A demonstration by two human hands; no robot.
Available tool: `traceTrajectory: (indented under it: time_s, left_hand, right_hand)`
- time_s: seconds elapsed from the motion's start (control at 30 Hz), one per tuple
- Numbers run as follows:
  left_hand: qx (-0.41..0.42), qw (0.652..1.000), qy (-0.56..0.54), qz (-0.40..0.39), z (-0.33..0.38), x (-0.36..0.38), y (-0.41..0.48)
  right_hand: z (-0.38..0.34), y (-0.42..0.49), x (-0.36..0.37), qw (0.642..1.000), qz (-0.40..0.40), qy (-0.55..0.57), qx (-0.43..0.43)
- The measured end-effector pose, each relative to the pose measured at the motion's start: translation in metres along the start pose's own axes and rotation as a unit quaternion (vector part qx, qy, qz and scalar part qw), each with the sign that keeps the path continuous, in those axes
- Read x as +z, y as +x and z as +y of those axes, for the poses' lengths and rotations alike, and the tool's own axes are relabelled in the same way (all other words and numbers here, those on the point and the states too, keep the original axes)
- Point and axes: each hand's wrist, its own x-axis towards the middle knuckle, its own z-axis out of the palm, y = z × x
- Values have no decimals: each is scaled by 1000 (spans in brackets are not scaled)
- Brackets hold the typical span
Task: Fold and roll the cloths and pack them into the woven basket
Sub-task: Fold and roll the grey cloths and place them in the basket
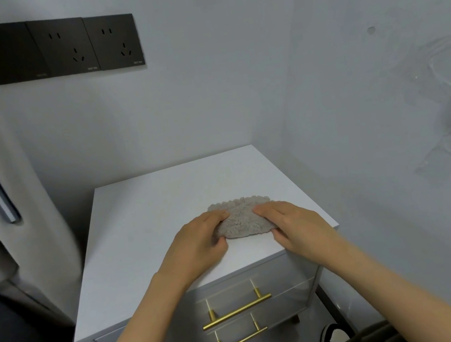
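A fluffy beige-grey cloth (241, 220) lies partly rolled on the white top of a small bedside cabinet (148, 210), near its front right edge. My left hand (199, 242) grips the cloth's left end, fingers over the top and thumb under the near edge. On the cloth's right end, my right hand (292, 223) holds it the same way. A flat strip of the cloth shows beyond the roll toward the wall. No woven basket is in view.
The cabinet has two drawers with gold bar handles (236, 311) facing me. Behind it is a grey wall with black sockets (62, 47). A grey curtain (16, 177) hangs at the left. A dark shoe (333, 338) is on the floor at lower right.
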Motion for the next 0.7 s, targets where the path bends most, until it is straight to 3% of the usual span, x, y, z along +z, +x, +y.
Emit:
traceTrajectory:
  time_s: [0.17,0.27,0.5,0.7]
  left_hand:
    - [-100,975,-196,-2,-1,-2,11]
    - [-153,962,-227,-14,0,0,17]
    - [-186,976,-103,-51,1,1,34]
    - [-152,974,-101,-132,-1,-11,32]
  right_hand:
    - [5,10,-14,971,-39,217,93]
    - [7,19,-15,939,-62,301,154]
    - [15,42,-20,937,-179,224,199]
    - [14,43,-29,925,-260,212,178]
